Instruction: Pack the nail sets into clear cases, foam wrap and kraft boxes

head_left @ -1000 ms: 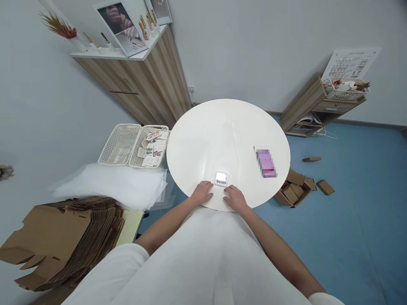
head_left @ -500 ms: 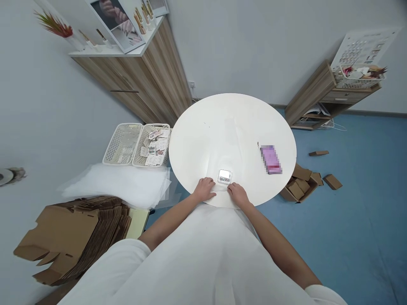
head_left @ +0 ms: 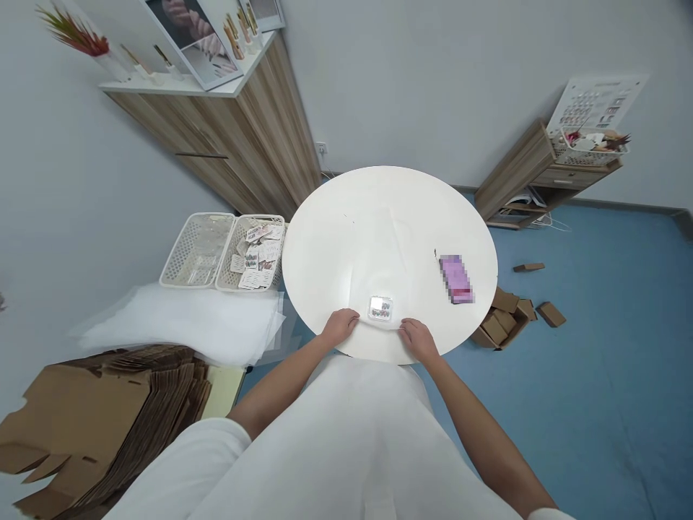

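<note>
On the white round table [head_left: 319, 238] lies a long translucent white wrapping sheet [head_left: 376, 260]. A small clear plastic case [head_left: 380, 308] rests on its near end, with several small coloured pieces inside that look like false nails. My left hand [head_left: 340, 325] is closed on the sheet's near left corner, just left of the case. At the near right corner my right hand [head_left: 419, 339] pinches the sheet between thumb and fingers. The sheet's near edge is slightly raised between both hands. Neither hand touches the case.
A purple pixelated item [head_left: 456, 279] lies on the table's right side. To the left stand two white baskets [head_left: 221, 253], a pile of white sheets [head_left: 184, 318] and flattened cardboard boxes [head_left: 108, 419]. An open carton [head_left: 503, 318] sits on the floor at right.
My right hand has moved right, away from the case, to the sheet's corner. The sheet's near edge is now held at both ends. The view has shifted slightly.
</note>
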`<act>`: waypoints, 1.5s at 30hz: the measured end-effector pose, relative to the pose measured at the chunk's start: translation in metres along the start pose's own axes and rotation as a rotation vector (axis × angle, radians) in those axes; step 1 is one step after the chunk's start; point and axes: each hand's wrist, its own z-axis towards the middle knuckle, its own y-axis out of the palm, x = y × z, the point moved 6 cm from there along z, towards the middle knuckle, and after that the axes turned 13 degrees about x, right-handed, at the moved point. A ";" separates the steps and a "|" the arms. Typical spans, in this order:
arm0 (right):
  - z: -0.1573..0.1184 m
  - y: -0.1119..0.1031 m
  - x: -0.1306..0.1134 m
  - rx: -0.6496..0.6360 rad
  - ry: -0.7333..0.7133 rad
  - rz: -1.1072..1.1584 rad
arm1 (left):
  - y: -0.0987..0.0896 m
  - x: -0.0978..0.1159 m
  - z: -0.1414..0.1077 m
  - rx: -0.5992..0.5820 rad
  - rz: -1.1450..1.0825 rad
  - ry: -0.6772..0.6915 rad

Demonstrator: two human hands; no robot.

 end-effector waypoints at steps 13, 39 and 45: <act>0.040 0.000 0.009 0.057 0.358 -0.104 | -0.005 -0.018 0.012 0.134 0.180 -0.284; 0.053 0.021 -0.040 -0.182 -0.171 -0.225 | 0.020 0.044 0.037 -0.069 0.125 0.350; 0.032 0.011 -0.053 -0.270 -0.214 -0.116 | 0.011 0.044 0.017 -0.136 0.065 0.350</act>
